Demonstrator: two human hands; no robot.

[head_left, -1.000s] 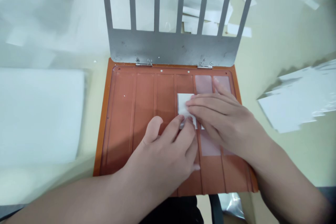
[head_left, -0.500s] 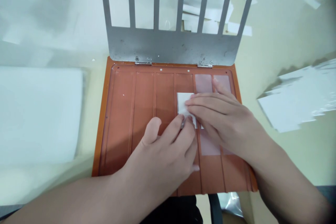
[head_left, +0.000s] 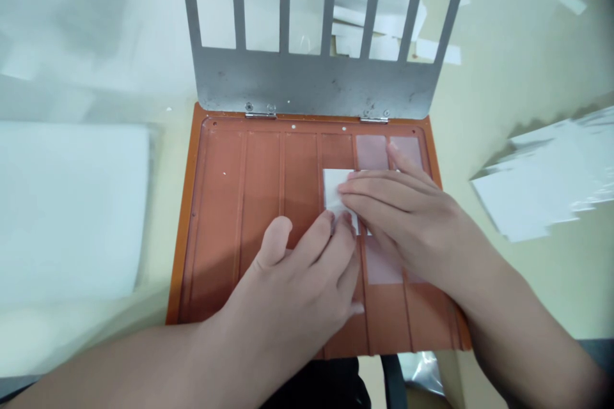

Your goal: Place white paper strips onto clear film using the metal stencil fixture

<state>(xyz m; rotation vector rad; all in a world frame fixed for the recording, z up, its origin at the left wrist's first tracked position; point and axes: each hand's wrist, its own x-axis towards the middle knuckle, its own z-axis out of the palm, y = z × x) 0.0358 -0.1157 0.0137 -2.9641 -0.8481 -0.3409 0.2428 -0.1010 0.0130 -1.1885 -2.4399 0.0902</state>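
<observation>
A small white paper sheet (head_left: 334, 189) lies on the orange ribbed board (head_left: 211, 230), partly covered by my hands. My right hand (head_left: 403, 217) rests its fingers across the sheet's right part. The fingertips of my left hand (head_left: 292, 275) press at the sheet's lower edge, next to my right hand. Pale translucent rectangles (head_left: 371, 152) sit in the board's right-hand channels, and another (head_left: 384, 262) shows below my right fingers. The sheet's lower right corner is hidden under my fingers.
A slotted steel frame (head_left: 311, 83) stands hinged at the board's far edge, with paper strips (head_left: 378, 29) visible through its slots. A stack of white sheets (head_left: 542, 179) lies to the right, a large white pad (head_left: 62, 211) to the left, and a plastic bag (head_left: 417, 374) at the bottom.
Both hands and the white sheet stay in place on the board. The whole view has shifted very slightly.
</observation>
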